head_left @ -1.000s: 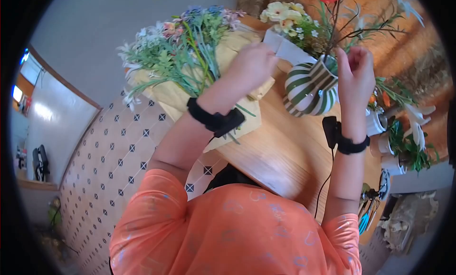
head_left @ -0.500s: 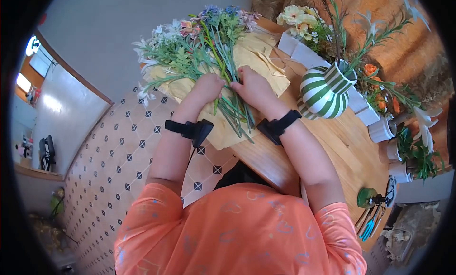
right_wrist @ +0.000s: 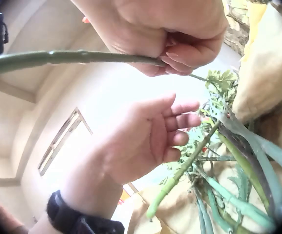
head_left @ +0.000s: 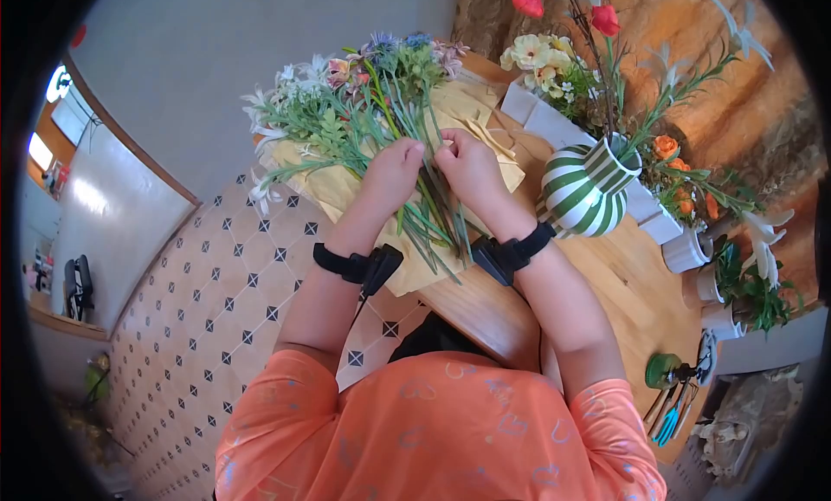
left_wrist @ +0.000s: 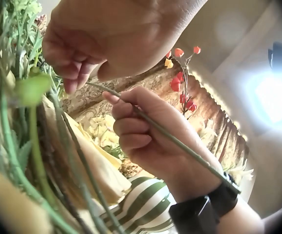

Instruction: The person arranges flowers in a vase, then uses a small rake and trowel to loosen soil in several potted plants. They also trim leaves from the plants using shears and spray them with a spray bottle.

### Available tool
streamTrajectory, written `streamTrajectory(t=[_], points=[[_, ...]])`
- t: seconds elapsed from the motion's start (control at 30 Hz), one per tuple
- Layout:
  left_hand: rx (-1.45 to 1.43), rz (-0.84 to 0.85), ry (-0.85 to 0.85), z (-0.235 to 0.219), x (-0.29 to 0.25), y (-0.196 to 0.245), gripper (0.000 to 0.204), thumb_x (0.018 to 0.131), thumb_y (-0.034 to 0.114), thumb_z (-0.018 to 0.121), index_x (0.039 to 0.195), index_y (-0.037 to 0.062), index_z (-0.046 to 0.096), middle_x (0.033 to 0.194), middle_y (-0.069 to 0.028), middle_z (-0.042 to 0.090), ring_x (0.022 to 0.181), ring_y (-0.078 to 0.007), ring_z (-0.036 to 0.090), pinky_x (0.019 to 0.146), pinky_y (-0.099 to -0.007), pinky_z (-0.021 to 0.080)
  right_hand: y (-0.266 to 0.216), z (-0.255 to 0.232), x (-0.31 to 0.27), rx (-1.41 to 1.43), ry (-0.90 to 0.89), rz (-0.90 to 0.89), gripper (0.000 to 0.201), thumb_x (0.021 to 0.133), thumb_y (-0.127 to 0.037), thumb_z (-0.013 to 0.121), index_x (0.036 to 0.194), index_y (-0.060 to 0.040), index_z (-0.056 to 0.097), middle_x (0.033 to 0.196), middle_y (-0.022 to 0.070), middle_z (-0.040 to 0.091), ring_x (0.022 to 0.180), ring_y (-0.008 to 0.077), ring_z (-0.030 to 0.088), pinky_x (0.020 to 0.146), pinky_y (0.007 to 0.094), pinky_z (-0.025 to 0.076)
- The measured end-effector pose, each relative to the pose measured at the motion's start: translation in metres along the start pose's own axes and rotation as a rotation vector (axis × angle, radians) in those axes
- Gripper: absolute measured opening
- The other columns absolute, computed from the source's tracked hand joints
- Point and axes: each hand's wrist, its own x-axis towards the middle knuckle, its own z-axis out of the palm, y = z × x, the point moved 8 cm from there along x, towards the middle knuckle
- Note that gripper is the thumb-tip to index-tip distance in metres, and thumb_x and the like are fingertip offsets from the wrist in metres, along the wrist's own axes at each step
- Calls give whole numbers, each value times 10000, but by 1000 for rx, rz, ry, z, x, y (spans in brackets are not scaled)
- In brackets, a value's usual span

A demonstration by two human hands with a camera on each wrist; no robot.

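A: Since half a second ago both hands have slid a little up the bunch [head_left: 363,111], toward the blooms, and come closer together; a second ago the right one was over at the vase [head_left: 584,189].

B: Going left to right, what does each hand do now?

A: The left hand [head_left: 391,170] lies among the green stems on the yellow paper [head_left: 333,189]. In the right wrist view its fingers are loosely bent with the palm showing, and nothing is gripped.

B: And the right hand [head_left: 467,168]?

A: Its fingers are curled round a single stem [left_wrist: 180,144]; the left wrist view shows that stem running across the fingers and past the wrist strap.

B: Where is the stem, then?

A: In the right hand, just above the bunch, which lies on the paper at the table [head_left: 519,293] edge.

B: How far along does it look?

A: Judging by the vase, several tall stems with red flowers [head_left: 597,7] already stand in it, while most of the bunch is not yet moved. The picked stem has yet to go across.
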Motion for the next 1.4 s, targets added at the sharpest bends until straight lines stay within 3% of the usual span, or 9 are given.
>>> streamTrajectory(t=[0.2,0.53,0.67,0.9,1.0,1.2,1.27,1.33,1.4], points=[[-921,-302,-88,8,31,19,312,957,285,441,1070,4,512,998,-114,639,791,-191,622,665,-286,504,-38,-10,-19,-7,55,-190,336,808,-155,526,1096,8,583,775,198,636,719,344,630,651,404,495],[-875,-502,72,29,86,-53,502,923,376,474,1225,-24,457,1094,-154,573,1023,-236,533,835,-371,439,-36,-39,-42,143,22,-72,317,845,-163,560,1117,-3,580,721,138,608,646,233,618,613,331,483],[-618,-268,-43,17,74,-9,509,895,307,495,1257,-47,445,1204,-182,542,1147,-240,483,879,-364,434,-60,-49,-50,82,-89,-137,258,862,-161,581,1078,-20,595,733,117,610,654,222,620,610,317,482],[-1204,-48,-209,-24,-6,99,404,917,196,449,1252,-29,438,1074,-181,589,926,-277,610,818,-391,500,-41,-41,-74,-33,-85,-258,156,860,-164,573,959,-49,612,843,140,630,767,313,619,653,366,496],[-827,81,-155,-42,-26,153,298,905,70,474,1187,-24,491,1020,-136,608,891,-200,632,768,-290,518,-63,-65,-81,-117,-109,-370,138,851,-168,582,928,-56,604,845,134,615,774,313,613,647,363,496],[-716,778,-116,-55,-32,320,227,903,47,497,1112,-15,560,884,-74,615,815,-172,641,745,-288,535,-104,-187,-78,-345,437,-474,124,800,-34,609,919,-64,592,835,109,613,762,285,618,639,346,495],[-696,829,-113,-48,-14,360,195,894,67,500,1041,-23,590,779,-54,621,775,-138,636,705,-274,517,-122,-221,-80,-509,593,-504,140,805,-22,602,937,-66,591,849,114,625,761,285,619,633,343,494],[-1005,431,-194,-56,-26,345,139,886,63,504,996,-9,550,713,5,543,654,-60,494,590,-209,407,-122,-240,-75,-585,650,-461,136,822,-21,593,953,-61,588,837,119,622,730,271,620,618,332,492],[-847,937,-246,-42,-9,378,198,884,30,517,1073,-15,554,795,-25,579,709,-71,541,633,-212,442,-99,-251,-68,-471,613,-344,131,850,-41,583,981,-44,569,811,123,607,677,244,614,609,315,491]])
